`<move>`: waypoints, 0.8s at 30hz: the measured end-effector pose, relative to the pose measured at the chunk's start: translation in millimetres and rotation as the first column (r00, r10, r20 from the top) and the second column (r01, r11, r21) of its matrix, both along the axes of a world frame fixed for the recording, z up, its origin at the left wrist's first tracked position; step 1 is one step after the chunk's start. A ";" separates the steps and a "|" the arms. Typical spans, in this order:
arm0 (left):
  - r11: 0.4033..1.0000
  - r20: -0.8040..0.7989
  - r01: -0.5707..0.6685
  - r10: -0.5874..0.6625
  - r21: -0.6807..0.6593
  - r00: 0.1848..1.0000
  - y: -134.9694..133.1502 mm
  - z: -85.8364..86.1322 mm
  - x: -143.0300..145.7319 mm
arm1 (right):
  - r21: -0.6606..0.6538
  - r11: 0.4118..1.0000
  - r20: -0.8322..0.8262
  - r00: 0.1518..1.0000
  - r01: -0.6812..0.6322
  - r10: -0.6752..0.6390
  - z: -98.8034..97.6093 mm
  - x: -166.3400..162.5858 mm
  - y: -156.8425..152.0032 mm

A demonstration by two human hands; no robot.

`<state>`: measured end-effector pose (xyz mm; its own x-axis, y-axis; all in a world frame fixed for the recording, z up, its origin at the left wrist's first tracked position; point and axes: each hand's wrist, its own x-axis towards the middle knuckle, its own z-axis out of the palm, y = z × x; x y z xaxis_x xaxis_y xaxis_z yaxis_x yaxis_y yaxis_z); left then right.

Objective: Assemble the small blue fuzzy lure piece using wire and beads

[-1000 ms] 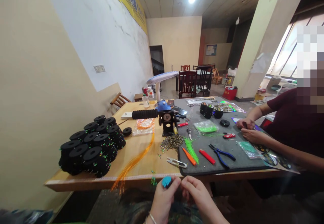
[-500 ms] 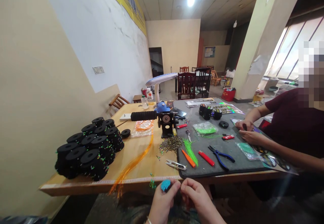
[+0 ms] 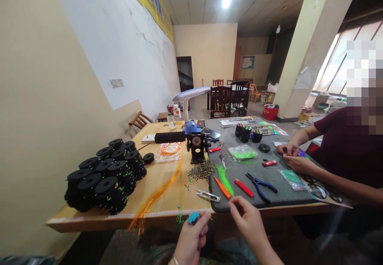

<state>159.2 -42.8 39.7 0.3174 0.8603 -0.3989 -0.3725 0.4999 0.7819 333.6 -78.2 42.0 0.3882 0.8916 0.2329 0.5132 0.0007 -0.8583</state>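
Observation:
My left hand (image 3: 193, 235) is closed in a pinch just beyond the table's front edge. A thin greenish line (image 3: 211, 218) shows at its fingertips. On the same hand sits a small bright blue piece (image 3: 193, 217); whether it is wrapped on a finger or held, I cannot tell. To the right, my right hand (image 3: 247, 219) has thumb and forefinger pinched together at the mat's front edge. What they hold, if anything, is too small to see. Closest to it lie an orange-handled tool (image 3: 222, 188) and a red lighter (image 3: 243, 188). Thread snips (image 3: 208, 195) lie beyond my left hand.
Black spools (image 3: 104, 165) stand stacked at the left. Orange strands (image 3: 161, 191) hang over the edge. A winder (image 3: 197, 145), small metal pieces (image 3: 202, 171), green strands (image 3: 224, 179) and blue pliers (image 3: 262, 186) lie ahead. Another person's hands (image 3: 290, 155) work at the right.
My hands have drawn apart. The right one moved right and up toward the mat, still pinched, while the left stays near its place with the blue piece tilted a little.

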 end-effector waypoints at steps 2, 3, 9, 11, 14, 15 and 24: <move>1.000 0.026 0.001 -0.001 -0.016 1.000 1.5 -0.1 0.4 | 0.045 0.993 0.320 0.940 0.112 -0.121 6.1 23.4 8.0; 1.000 0.042 -0.003 0.003 -0.020 0.999 2.5 -0.3 0.5 | 0.031 0.988 0.448 0.882 0.150 -0.148 8.7 33.3 12.7; 1.000 0.104 0.011 -0.009 -0.022 0.995 9.1 -1.8 0.0 | -0.085 0.964 0.664 0.736 0.253 -0.134 5.9 56.4 42.7; 1.000 0.110 0.000 0.003 -0.031 0.994 9.6 0.3 -0.2 | -0.082 0.961 0.646 0.748 0.263 -0.149 2.9 57.7 50.3; 0.998 0.110 -0.037 0.042 -0.052 0.993 9.7 7.8 0.3 | -0.070 0.967 0.576 0.801 0.246 -0.162 2.2 58.7 54.3; 0.997 0.108 -0.053 0.059 -0.056 0.992 10.0 11.1 0.6 | -0.066 0.971 0.542 0.825 0.232 -0.160 2.2 57.2 52.9; 0.996 0.122 -0.080 0.083 -0.034 0.989 13.6 24.1 5.6 | -0.111 0.968 -0.617 0.779 -0.226 0.111 -6.7 -30.9 14.9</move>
